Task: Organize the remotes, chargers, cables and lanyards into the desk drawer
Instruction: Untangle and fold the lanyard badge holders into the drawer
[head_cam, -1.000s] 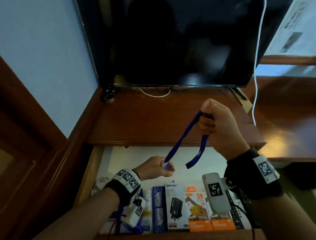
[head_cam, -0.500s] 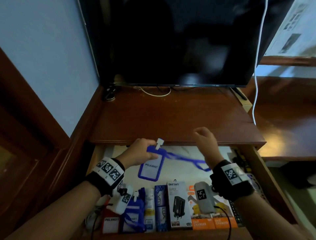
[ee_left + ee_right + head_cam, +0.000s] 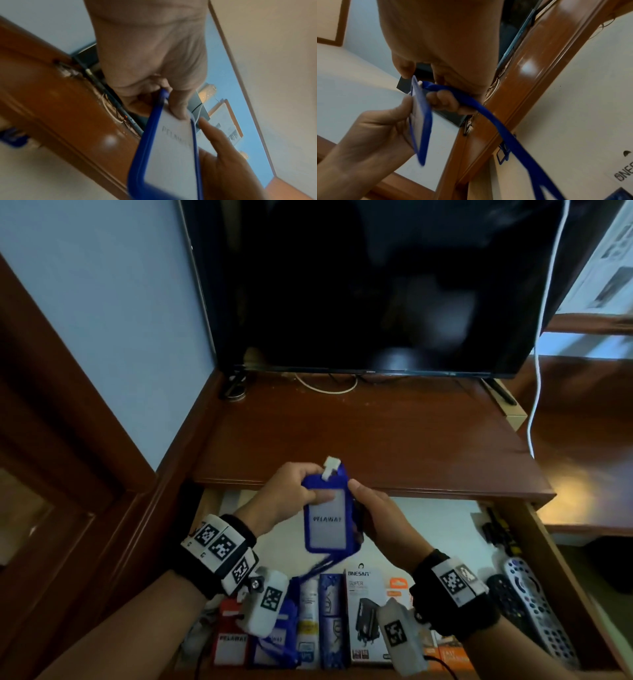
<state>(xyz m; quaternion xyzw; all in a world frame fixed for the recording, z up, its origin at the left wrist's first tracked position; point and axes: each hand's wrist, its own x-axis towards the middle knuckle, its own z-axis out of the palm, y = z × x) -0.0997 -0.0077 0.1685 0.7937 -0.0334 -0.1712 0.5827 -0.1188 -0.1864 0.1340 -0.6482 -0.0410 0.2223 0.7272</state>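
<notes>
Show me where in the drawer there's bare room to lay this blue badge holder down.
Bare room: the pale drawer floor behind the box row, left of the remotes. Crowded: the front row, from the red badge holder to the charger boxes. Both the left hand and right hand hold the blue badge holder.

the drawer [image 3: 534, 549] is bare at its far middle; charger boxes [image 3: 364, 614] crowd the near edge, remotes [image 3: 534, 607] the right.

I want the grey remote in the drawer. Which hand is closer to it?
Right. The right hand is above the drawer's middle, holding the blue badge holder, on the same side as the grey remote. The left hand grips the badge's other side, farther away.
</notes>
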